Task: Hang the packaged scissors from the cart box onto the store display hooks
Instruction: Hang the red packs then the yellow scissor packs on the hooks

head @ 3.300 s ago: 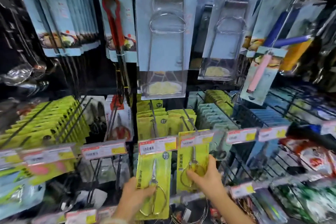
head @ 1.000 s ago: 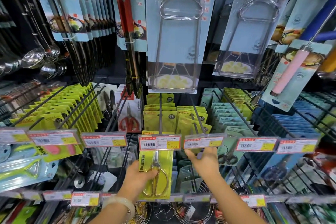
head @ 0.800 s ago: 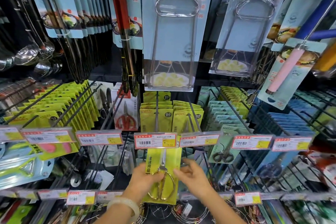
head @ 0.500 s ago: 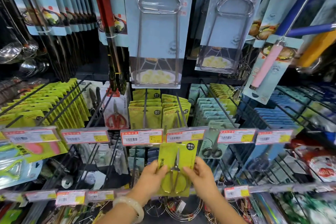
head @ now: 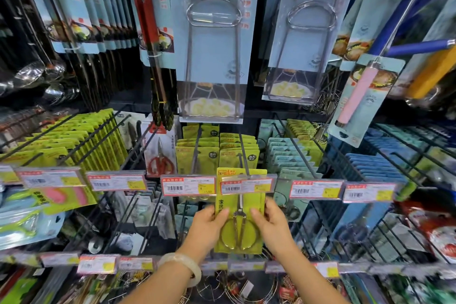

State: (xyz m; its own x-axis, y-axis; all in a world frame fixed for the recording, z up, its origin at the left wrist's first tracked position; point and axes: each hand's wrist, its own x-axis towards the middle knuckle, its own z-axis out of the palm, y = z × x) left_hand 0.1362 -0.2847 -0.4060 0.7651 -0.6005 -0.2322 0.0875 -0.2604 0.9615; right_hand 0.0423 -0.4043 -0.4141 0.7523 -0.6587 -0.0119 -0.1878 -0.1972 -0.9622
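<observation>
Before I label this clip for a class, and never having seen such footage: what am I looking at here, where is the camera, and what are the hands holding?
There is no machine here. The single picture comes from a wide-angle camera worn on a person's head, looking forward and down at a shop display rack. The left hand, with a pale bangle on its wrist, and the right hand grip the two side edges of one green scissors package. Its top sits up at the price tag on the end of a display hook; whether it is threaded on yet I cannot tell. More green packs hang further back on that hook. Above hang red-handled tongs and wire plate lifters on pale blue cards.
</observation>
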